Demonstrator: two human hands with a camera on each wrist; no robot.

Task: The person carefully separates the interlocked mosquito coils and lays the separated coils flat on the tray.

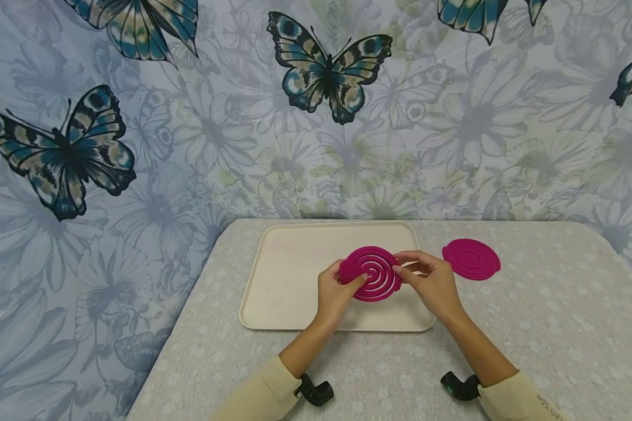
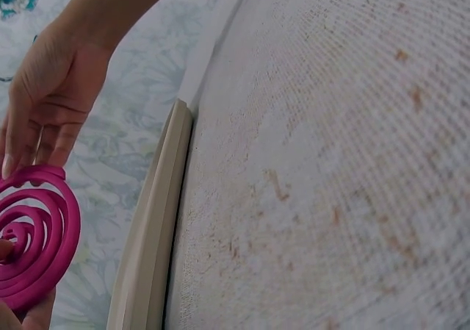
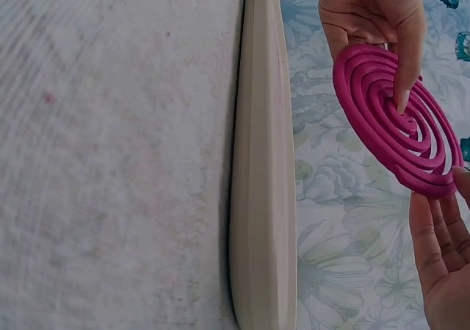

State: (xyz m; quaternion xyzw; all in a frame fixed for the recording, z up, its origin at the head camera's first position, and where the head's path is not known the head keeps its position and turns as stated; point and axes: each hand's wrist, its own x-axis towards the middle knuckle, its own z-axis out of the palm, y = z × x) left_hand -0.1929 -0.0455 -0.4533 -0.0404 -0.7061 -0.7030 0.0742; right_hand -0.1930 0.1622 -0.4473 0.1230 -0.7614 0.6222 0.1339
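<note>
A magenta spiral mosquito coil (image 1: pixel 357 260) is held over the right part of the cream tray (image 1: pixel 289 275), with gaps showing between its rings. My left hand (image 1: pixel 333 295) grips its left side, thumb on the face near the centre and fingers behind. My right hand (image 1: pixel 436 286) pinches the opposite edge between thumb and fingers. In the right wrist view the coil (image 3: pixel 360 117) is tilted, and my left thumb lies at its middle. A second magenta coil (image 1: pixel 471 259), its rings tightly packed, lies flat on the table right of the tray.
A pale patterned cloth covers the table (image 1: pixel 558 316). Behind it hangs a floral backdrop (image 1: pixel 347 164) with butterflies. A black wrist device (image 1: pixel 316 390) sits by the left sleeve and another black device (image 1: pixel 460 386) by the right.
</note>
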